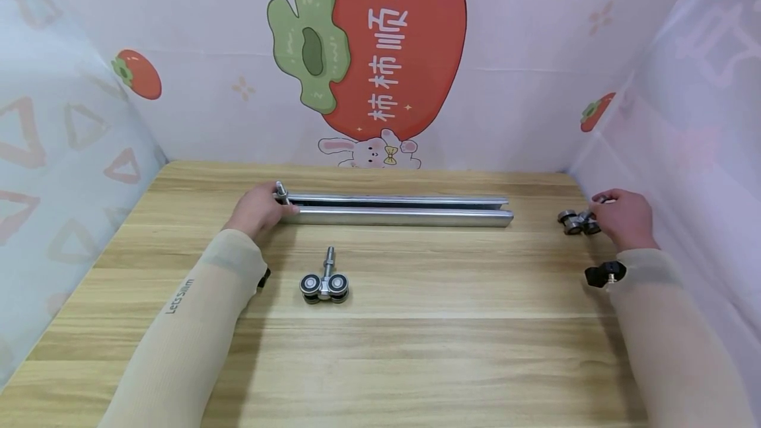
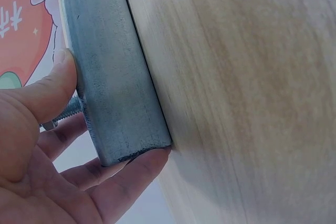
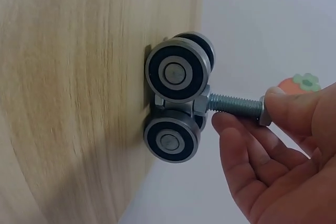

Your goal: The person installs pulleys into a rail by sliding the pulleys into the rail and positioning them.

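Note:
A silver metal track (image 1: 392, 218) with a slot along its top lies across the back of the table. My left hand (image 1: 258, 210) grips its left end, thumb on the upper edge and fingers round the end, as the left wrist view shows. Between thumb and fingers a threaded bolt (image 2: 68, 109) sticks up from the slot; whatever it joins below is hidden. At the far right my right hand (image 1: 624, 216) pinches the bolt end of a roller hanger (image 3: 176, 74), whose wheels stand on the wood. A second roller hanger (image 1: 324, 285) lies in front of the track, bolt pointing away.
The wooden table (image 1: 452, 355) ends at a back wall sheet (image 1: 517, 111) with cartoon fruit prints. Printed sheets also rise at the left and right sides, the right one close beside my right hand.

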A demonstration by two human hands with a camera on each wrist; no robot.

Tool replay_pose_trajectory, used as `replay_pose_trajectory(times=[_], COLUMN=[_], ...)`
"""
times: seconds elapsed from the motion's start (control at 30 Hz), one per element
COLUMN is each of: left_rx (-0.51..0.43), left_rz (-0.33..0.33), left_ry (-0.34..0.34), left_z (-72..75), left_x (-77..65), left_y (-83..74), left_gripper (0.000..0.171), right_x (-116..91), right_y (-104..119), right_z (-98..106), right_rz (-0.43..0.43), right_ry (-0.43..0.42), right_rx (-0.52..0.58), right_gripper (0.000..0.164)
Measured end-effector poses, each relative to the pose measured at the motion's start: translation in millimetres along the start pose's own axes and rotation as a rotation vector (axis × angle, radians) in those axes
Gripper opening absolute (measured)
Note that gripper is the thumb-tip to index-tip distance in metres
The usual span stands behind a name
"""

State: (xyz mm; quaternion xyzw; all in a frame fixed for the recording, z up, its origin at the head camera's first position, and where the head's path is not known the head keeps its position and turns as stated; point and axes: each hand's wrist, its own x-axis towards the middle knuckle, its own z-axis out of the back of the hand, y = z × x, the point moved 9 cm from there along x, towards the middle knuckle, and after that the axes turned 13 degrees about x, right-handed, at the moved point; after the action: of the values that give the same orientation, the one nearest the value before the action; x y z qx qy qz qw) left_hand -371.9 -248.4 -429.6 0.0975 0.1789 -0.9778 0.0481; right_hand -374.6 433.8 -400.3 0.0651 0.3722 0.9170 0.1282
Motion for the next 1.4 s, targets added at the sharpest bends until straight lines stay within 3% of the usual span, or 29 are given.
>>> replay_pose_trajectory(times=[0.2,0.57,1.03,1.4], left_rx=[-0.006,-0.011,-0.009,0.009], left_rz=[-0.003,-0.001,-0.011,-0.014], left_ry=[0.0,0.001,-0.005,-0.005], left_z=[-0.7,-1.4,-0.4,-0.3], left_x=[-0.2,-0.1,0.8,1.6], left_y=[-0.1,0.5,-0.3,-0.1], left_gripper=[0.051,0.05,0.049,0.059], right_x=[-2.0,-9.9,-8.3,-14.9], right_y=[1.4,15.9,19.7,50.8], right_z=[-5.7,-16.0,-24.7,-51.3], right_rz=[-0.012,0.054,0.003,0.084], right_ry=[-0.011,-0.057,-0.033,0.005], right_rx=[0.017,0.034,0.055,0.076], right_gripper=[0.043,0.038,0.042,0.034])
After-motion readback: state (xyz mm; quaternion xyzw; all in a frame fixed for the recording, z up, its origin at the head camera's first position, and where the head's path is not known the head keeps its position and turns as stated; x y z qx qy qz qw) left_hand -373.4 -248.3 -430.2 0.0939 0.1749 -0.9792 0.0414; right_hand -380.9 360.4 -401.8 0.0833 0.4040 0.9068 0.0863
